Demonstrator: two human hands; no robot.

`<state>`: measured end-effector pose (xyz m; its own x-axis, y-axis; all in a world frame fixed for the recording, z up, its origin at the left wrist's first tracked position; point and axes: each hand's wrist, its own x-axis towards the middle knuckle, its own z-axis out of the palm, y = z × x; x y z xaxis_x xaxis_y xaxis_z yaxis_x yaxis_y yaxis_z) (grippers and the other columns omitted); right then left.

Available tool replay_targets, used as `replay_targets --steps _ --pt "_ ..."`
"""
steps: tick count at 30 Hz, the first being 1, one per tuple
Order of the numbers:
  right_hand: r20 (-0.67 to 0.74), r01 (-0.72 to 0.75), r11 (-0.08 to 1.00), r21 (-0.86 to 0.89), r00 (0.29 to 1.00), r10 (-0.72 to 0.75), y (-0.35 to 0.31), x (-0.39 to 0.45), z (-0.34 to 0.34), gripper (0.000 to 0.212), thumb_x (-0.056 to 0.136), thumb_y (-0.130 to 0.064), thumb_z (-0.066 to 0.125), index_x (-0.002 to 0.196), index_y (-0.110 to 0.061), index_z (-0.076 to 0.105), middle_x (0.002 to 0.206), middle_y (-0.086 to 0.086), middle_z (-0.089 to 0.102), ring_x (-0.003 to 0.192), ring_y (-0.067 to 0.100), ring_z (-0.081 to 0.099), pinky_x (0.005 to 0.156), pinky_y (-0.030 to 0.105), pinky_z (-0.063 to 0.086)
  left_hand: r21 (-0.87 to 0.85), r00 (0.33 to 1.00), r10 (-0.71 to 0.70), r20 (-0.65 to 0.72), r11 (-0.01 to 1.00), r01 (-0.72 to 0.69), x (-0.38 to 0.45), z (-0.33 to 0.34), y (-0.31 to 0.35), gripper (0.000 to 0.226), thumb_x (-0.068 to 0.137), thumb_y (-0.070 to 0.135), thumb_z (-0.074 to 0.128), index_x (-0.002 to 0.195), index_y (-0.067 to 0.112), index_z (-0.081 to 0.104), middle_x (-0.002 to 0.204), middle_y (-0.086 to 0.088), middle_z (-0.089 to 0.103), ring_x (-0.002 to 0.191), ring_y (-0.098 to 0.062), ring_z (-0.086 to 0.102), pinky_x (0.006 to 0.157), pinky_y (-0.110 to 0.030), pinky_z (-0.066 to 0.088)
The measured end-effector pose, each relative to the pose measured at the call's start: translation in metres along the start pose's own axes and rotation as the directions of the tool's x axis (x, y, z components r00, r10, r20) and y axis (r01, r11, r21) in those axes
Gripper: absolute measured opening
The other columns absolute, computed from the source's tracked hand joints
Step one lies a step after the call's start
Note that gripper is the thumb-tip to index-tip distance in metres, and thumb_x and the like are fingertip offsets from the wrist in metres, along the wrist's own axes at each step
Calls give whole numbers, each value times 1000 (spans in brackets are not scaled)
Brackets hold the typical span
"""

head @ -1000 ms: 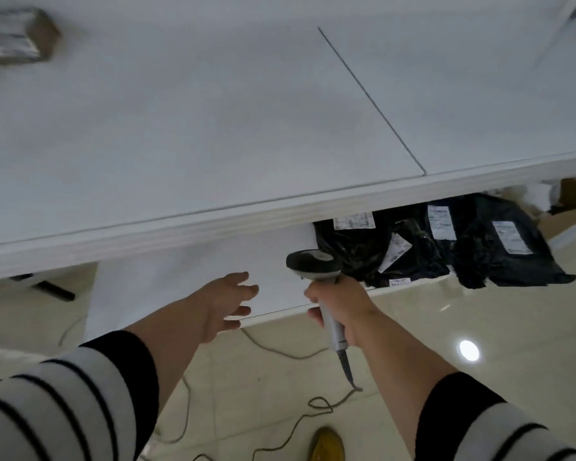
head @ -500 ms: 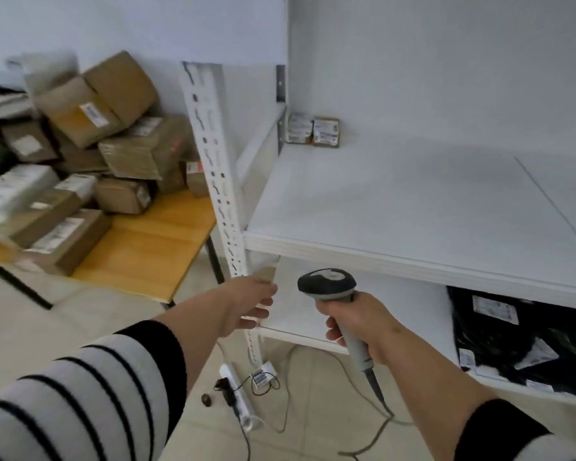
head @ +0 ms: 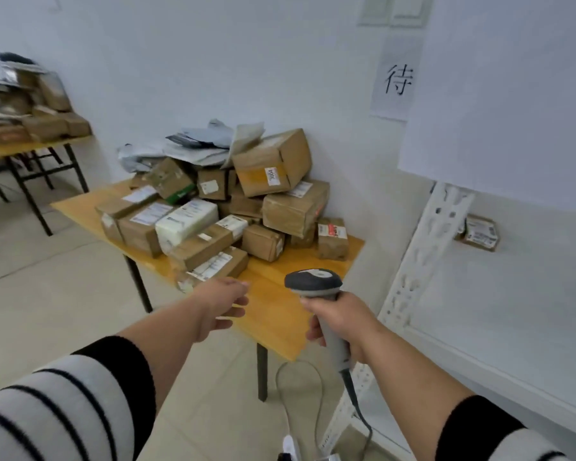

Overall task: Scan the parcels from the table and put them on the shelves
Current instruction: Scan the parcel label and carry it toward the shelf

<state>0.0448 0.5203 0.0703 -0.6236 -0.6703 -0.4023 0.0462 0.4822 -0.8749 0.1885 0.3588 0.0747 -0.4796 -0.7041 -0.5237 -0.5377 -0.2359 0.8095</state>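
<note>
A heap of cardboard parcels (head: 273, 164) and grey mailer bags (head: 200, 138) lies on a yellow wooden table (head: 280, 314) ahead of me. My right hand (head: 340, 321) grips a grey handheld barcode scanner (head: 313, 282), its head pointing toward the table. My left hand (head: 223, 302) is stretched out empty over the table's near corner, fingers relaxed, just short of the nearest flat box (head: 213, 264). The white shelf (head: 512, 294) is on the right, with two small parcels (head: 481, 232) at its back.
A second table (head: 30, 146) stacked with more parcels stands at the far left. The shelf's perforated upright post (head: 423, 257) is just right of the scanner. The scanner cable (head: 290, 380) loops on the tiled floor. A paper sign (head: 396, 83) hangs on the wall.
My view has swung left, from the shelf and the black bags under it to the parcel table. Both hands moved along; the left is now reaching over the table corner.
</note>
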Motion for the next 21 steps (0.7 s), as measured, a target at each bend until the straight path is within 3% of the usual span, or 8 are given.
replay_targets --steps 5,9,13,15,21 --pt "-32 6 1000 7 999 -6 -72 56 77 31 88 -35 72 89 -5 69 70 7 73 72 24 74 74 38 58 5 1000 3 -16 1000 -3 48 -102 28 16 98 33 59 109 22 63 108 -6 69 102 -24 67 89 -38 56" --pt "-69 62 995 73 996 -57 -117 91 115 31 86 -36 75 97 -7 69 81 10 74 71 22 75 72 37 58 -22 998 37 -56 999 -38 90 -166 50 17 98 32 60 107 18 62 108 -8 69 103 -26 65 86 -38 54" --pt "-79 89 990 110 994 -81 -149 127 134 30 87 -33 74 101 -7 69 79 10 71 66 21 73 64 32 55 -67 997 59 -45 996 -61 129 -196 68 17 99 33 59 109 19 59 108 -7 69 102 -25 66 91 -40 53" --pt "-90 96 987 130 992 -84 -164 150 140 30 87 -33 75 100 -7 69 79 10 71 67 22 74 67 35 58 -73 997 75 -28 994 -77 150 -205 78 17 99 33 58 109 19 60 109 -7 69 102 -24 66 92 -41 52" --pt "-69 107 974 198 993 -95 -218 233 159 31 87 -30 75 101 -3 68 77 12 71 69 25 72 63 34 56 9 987 150 -51 989 -150 222 -242 124 18 100 35 56 109 20 61 109 -5 69 104 -24 66 93 -40 53"
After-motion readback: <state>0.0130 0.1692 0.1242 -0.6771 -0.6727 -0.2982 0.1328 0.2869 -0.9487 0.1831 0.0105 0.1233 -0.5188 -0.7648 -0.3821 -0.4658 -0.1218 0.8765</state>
